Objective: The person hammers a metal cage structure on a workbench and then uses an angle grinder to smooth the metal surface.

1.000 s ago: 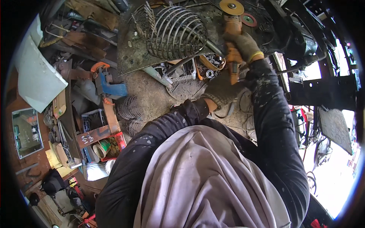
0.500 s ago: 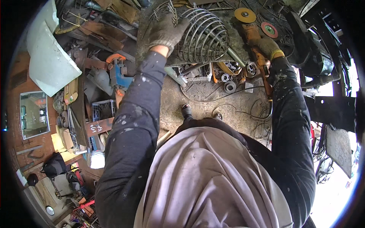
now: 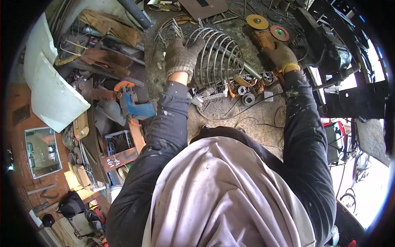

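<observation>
Hands apart, the left hand (image 3: 181,59), grip unclear, meets a crosswise coil's (image 3: 218,53) left end; the right hand (image 3: 281,56) clasps a grinder (image 3: 263,40) at right.

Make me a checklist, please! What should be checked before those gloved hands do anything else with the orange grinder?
1. Left hand gloved: ok.
2. Right hand gloved and on the orange grinder: ok.
3. Left wrist covered: not ok; a bare strip shows.
4. Firm left-hand grip on the metal coil: cannot tell; the hand is at its left edge.
5. Yellow disc stopped: cannot tell from a still picture.
6. Loose red-and-green disc well away from the grinder: not ok; it lies right beside the yellow disc.
</observation>
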`<state>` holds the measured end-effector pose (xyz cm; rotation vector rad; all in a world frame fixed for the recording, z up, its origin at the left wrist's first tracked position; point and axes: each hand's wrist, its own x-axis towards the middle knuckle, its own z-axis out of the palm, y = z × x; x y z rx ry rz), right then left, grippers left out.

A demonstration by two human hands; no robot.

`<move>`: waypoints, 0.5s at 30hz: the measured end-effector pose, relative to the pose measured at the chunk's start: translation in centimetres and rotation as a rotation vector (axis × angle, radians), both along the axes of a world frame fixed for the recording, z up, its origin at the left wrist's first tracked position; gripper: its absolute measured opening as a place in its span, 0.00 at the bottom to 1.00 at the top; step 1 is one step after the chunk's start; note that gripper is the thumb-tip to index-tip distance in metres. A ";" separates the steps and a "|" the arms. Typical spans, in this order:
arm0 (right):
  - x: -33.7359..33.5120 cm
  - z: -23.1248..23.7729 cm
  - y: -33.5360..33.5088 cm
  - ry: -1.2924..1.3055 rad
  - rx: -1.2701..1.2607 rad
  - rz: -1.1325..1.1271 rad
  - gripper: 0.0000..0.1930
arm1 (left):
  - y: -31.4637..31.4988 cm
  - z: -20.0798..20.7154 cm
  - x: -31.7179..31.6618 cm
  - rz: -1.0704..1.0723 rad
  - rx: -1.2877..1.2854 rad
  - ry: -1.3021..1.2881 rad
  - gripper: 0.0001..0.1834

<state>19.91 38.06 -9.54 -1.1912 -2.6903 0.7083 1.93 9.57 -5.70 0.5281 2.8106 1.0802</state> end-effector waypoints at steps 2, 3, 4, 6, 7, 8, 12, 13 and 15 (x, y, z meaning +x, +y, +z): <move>0.5 -0.6 -0.6 0.030 0.081 0.010 0.31 | 0.1 0.1 -0.5 -0.051 -0.039 0.002 0.44; 0.7 -0.6 -1.2 0.054 0.109 0.002 0.31 | 0.3 0.1 -0.7 -0.075 0.045 -0.106 0.43; 0.9 -0.6 -1.6 0.079 0.138 -0.006 0.31 | 0.6 0.0 -1.0 -0.098 0.129 -0.215 0.42; 1.0 -0.7 -1.6 0.084 0.145 -0.017 0.32 | 1.3 -1.8 -2.6 -0.185 0.272 -0.416 0.36; 1.1 -0.8 -1.5 0.084 0.154 -0.029 0.32 | 1.9 -2.3 -2.8 -0.145 0.333 -0.435 0.34; 1.1 -0.5 -1.6 0.090 0.152 -0.040 0.32 | 2.5 -2.6 -2.8 -0.109 0.392 -0.455 0.32; 0.8 0.2 -2.1 0.071 0.059 -0.077 0.33 | -0.5 -1.6 -4.3 -0.219 0.618 -0.597 0.34; 0.8 0.1 -2.1 0.077 0.057 -0.088 0.33 | -1.4 -0.9 -4.8 -0.170 0.680 -0.738 0.35; 1.1 -0.1 -2.0 0.060 0.050 -0.104 0.32 | -2.4 1.8 -3.7 -0.085 0.729 -0.694 0.34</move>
